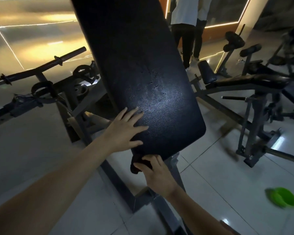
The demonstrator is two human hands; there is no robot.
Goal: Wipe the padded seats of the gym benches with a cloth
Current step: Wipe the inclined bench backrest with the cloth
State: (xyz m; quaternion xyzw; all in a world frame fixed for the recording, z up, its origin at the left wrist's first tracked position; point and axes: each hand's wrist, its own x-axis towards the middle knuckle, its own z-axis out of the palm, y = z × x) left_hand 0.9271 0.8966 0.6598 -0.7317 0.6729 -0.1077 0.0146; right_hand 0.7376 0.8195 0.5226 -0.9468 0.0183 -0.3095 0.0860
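1. the padded seat (148, 78) is one long black pad. its long axis runs from its near end, just above the hands, away to the far top of the view, drifting left as it goes.
2. the left hand (126, 129) lies flat on the near left part of the pad, fingers straight and spread, holding nothing (it looks to be steadying the pad).
3. the right hand (157, 173) is curled around a dark cloth (137, 165), bunched at the pad's near edge. whether the cloth touches the rim or hangs just under it, i cannot tell.
4. the relation that counts: nearly all of the pad lies on the far side of the cloth, so a stroke would likely run away from the body along the long axis. the right hand has the cloth and sits at the near end. the left hand lies on the left part of that path and may need to shift.
5. whether wiping here is starting or ending, the view does not settle.
6. around: a green bowl (282, 198) on the tiled floor at near right, a barbell (41, 67) at left, a person (187, 31) standing far off.
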